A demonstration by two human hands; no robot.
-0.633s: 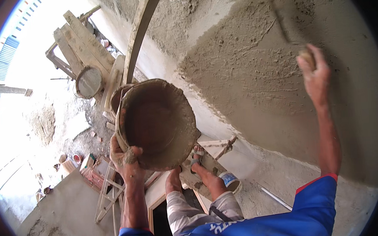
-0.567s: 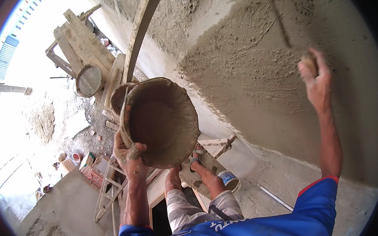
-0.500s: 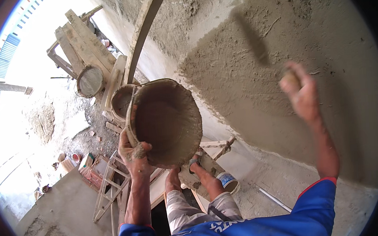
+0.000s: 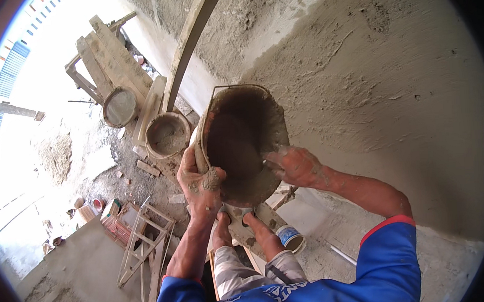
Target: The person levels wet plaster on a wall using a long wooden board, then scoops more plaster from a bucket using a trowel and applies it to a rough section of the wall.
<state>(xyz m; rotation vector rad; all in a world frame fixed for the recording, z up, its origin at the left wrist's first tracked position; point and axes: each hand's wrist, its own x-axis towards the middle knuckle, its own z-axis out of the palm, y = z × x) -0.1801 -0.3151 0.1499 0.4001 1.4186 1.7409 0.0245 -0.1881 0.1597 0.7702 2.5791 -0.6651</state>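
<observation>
My left hand (image 4: 200, 181), smeared with mortar, grips the near-left rim of a mortar-caked bucket (image 4: 276, 118) and holds it tilted in front of me. Wet grey mortar lies in its dark inside. At the bucket's right rim is my right hand (image 4: 298, 168), its fingers closed and reaching over the edge. It holds a trowel, whose rounded handle showed half a second ago; the blade is now lost in the dark bucket. To the right rises a wall (image 4: 372, 104) coated with wet mortar, rough in places and smoother lower down.
I stand on a narrow plank (image 4: 265, 219) above the ground. A white-and-blue pail (image 4: 291, 239) is beside my leg. Two mortar tubs, one nearer (image 4: 168, 134) and one farther (image 4: 120, 107), sit by boards. A wooden post (image 4: 188, 49) slants past the bucket; a wooden ladder-like frame (image 4: 142, 240) lies left.
My right hand has come from the wall, leftward and down, to the bucket's rim. My left hand has shifted the bucket slightly right. The blurred dark streak on the wall is gone.
</observation>
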